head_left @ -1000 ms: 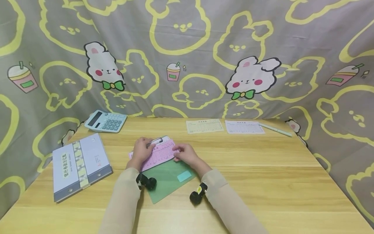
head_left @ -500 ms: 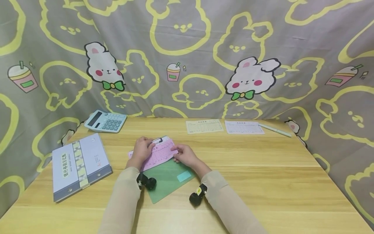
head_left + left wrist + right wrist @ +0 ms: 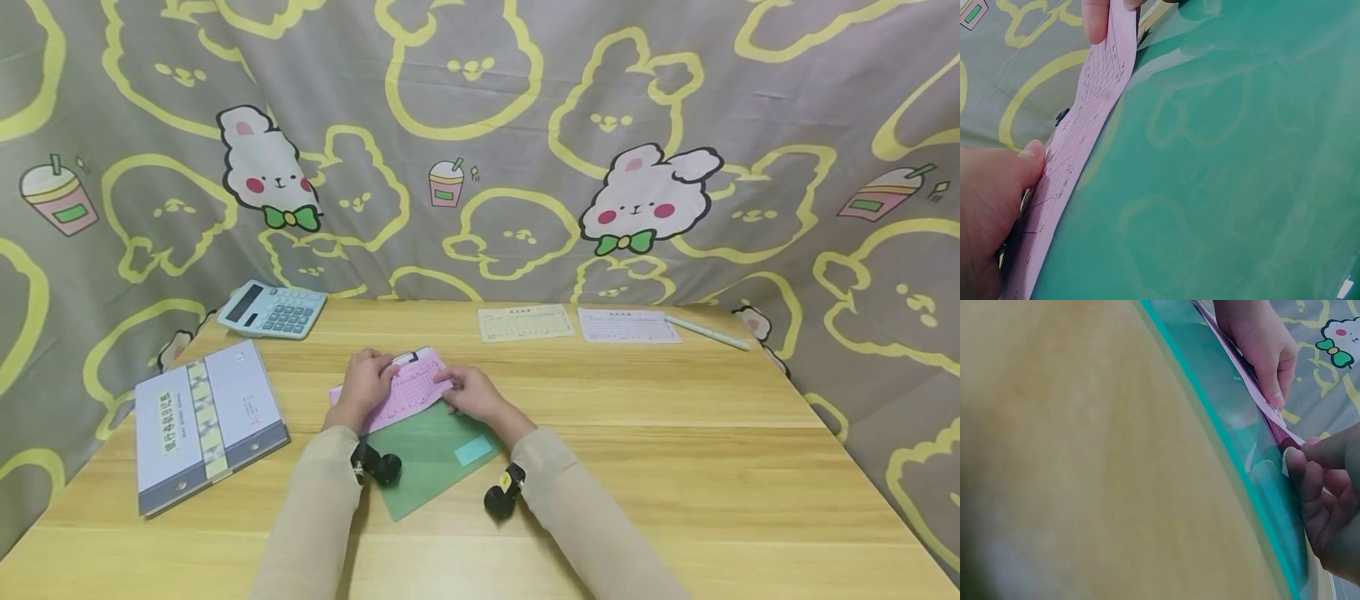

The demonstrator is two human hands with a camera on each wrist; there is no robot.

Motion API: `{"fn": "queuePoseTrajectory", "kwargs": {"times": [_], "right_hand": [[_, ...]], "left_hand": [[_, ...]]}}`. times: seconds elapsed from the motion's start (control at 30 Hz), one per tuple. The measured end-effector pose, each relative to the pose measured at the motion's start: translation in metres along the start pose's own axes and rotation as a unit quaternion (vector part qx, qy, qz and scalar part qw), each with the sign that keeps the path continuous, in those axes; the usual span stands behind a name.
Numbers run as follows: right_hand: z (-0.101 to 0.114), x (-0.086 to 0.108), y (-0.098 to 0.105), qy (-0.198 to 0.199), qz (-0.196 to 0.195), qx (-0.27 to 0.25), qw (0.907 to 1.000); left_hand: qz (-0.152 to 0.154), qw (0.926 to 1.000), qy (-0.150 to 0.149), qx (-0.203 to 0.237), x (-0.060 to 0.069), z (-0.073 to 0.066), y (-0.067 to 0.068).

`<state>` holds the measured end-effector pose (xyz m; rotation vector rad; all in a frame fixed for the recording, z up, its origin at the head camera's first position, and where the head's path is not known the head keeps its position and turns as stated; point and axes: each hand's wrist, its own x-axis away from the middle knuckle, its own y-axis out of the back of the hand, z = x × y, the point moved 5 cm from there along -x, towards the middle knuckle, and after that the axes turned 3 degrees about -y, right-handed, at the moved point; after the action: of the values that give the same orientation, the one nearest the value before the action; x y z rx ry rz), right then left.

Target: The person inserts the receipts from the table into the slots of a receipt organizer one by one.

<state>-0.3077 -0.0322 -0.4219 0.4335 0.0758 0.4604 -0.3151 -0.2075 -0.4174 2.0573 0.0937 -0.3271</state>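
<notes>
A pink form (image 3: pixel 405 398) being held over a green clipboard (image 3: pixel 423 462).
The left hand (image 3: pixel 364 385) is gripping the form near its upper edge, thumb beside the clip (image 3: pixel 408 358); the form is spanning the clipboard's upper part; the right hand (image 3: pixel 477 394) is pinching its right edge.

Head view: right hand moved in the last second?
Yes, the right hand shifted slightly left, toward the left hand, judged against the unmoved cream slip.
</notes>
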Motion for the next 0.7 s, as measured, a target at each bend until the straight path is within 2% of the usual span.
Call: {"fn": "queuePoseTrajectory", "kwargs": {"times": [0.4,0.7], "right_hand": [[-0.0012,-0.0044,0.0,-0.029,0.03,0.028,0.9987],[-0.0002,-0.005,0.0005,-0.033,0.03,0.033,0.9985]], "left_hand": [[0.003,0.9999,0.002,0.01,-0.0009,0.0005,0.0012],[0.0,0.9999,0.002,0.014,-0.0014,0.002,0.0007]]}}
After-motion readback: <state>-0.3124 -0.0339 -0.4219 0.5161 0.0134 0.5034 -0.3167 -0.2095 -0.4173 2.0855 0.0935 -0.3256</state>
